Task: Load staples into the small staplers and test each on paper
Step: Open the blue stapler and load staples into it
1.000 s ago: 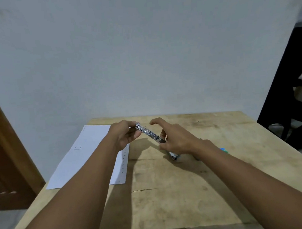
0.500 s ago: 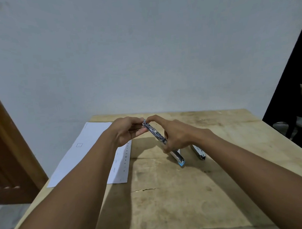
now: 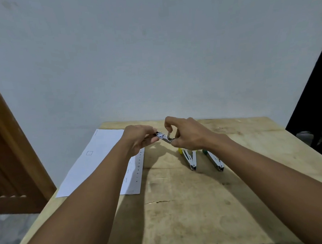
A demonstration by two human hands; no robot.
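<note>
The left hand [image 3: 140, 139] grips a small stapler [image 3: 162, 137], whose near end the right hand [image 3: 188, 137] apparently pinches.

Held stapler [image 3: 163, 137] mostly behind fingers [image 3: 151, 141]

Left hand [image 3: 141, 140] and right hand [image 3: 192, 137] both pinching (held close together, raised)

Silver stapler [image 3: 164, 138] held aloft; yellow-tipped stapler [image 3: 190, 160] and green-tipped stapler [image 3: 214, 161] lie near paper [image 3: 102, 159].
</note>
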